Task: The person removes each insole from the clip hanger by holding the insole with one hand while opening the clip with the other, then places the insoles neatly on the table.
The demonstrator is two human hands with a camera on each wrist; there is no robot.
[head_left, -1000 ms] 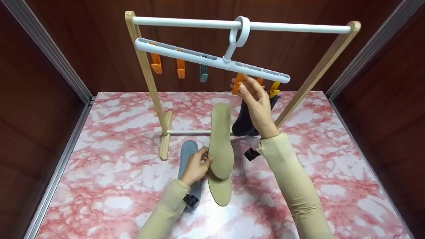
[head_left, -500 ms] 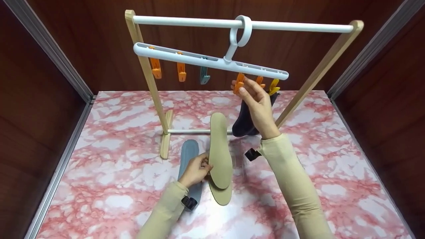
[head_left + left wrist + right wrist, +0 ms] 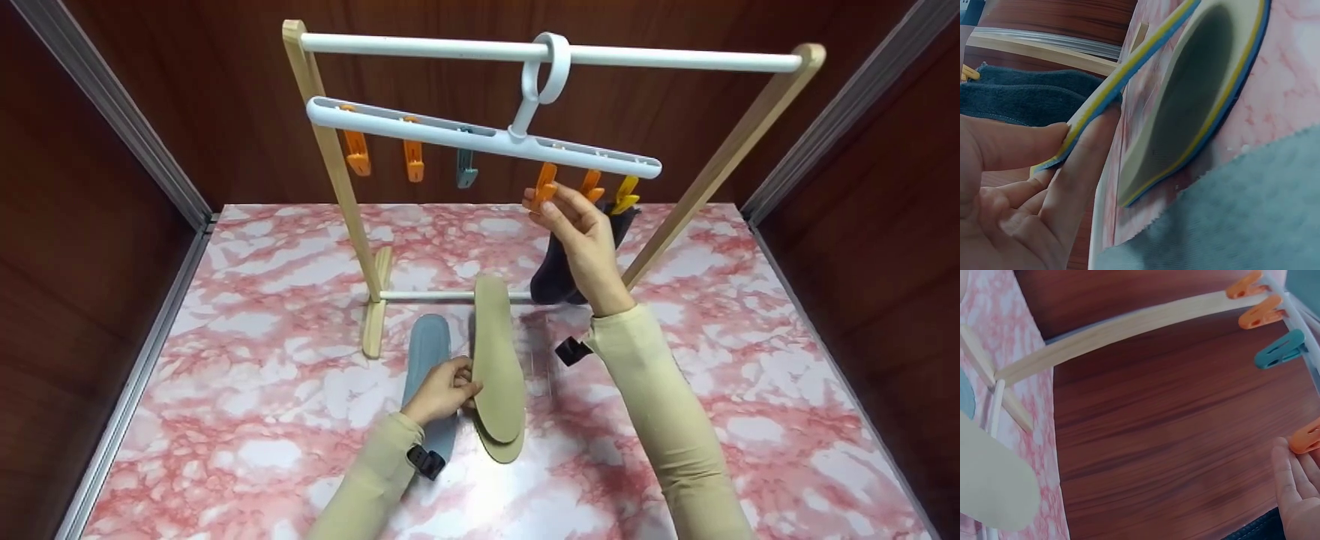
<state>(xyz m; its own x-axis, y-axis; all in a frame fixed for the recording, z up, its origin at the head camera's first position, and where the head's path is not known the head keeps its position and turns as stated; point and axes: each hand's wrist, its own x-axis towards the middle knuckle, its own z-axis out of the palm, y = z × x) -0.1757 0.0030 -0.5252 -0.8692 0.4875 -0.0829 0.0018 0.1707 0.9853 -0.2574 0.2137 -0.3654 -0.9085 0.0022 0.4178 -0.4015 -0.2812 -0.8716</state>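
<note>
My left hand (image 3: 442,390) pinches the side edge of a beige insole (image 3: 499,360), thumb against fingers; its yellow and blue edge layers show in the left wrist view. A second beige insole (image 3: 506,453) lies on the table beneath it. Partly behind my left hand and wrist is a grey-blue insole (image 3: 429,341). Up at the white hanger (image 3: 427,131), my right hand (image 3: 589,240) holds an orange clip (image 3: 546,184) between thumb and fingers. Dark socks (image 3: 553,274) hang to its right from a yellow clip (image 3: 625,196) and another orange clip (image 3: 592,185), partly hidden by that hand.
The tilted hanger hooks over the white top bar (image 3: 675,60) of a wooden-sided rack (image 3: 334,165). On its left half hang two orange clips (image 3: 413,154) and a teal clip (image 3: 466,169). Brown panels (image 3: 97,150) enclose the pink marbled table (image 3: 247,375).
The beige insole in my left hand has come down and nearer to me, now covering more of the lower one. My right hand stays at the orange clip; the hanger has swung slightly.
</note>
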